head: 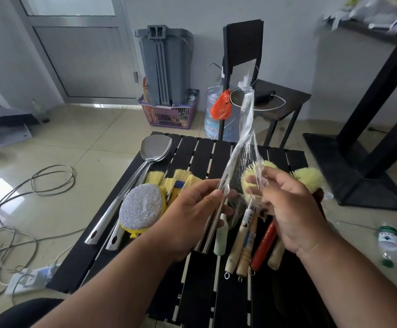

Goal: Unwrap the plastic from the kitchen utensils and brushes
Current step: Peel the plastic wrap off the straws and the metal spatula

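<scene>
while both hands pinch it, the plastic wrap [244, 129] stretches upward between left hand [192, 209] and right hand [287, 204].

A low black slatted table [192, 147] carries two long steel spatulas [131, 183] at its left, a round silver scouring pad on a yellow base [142, 205] beside them, yellow-bristled brushes [181, 176] just beyond, and wooden-handled bottle brushes [242, 237] with a red-handled one [263, 245] near right

text: none legible | bottle label [387, 240]: too blurred | brush-handle stickers [248, 217]: too small
</scene>
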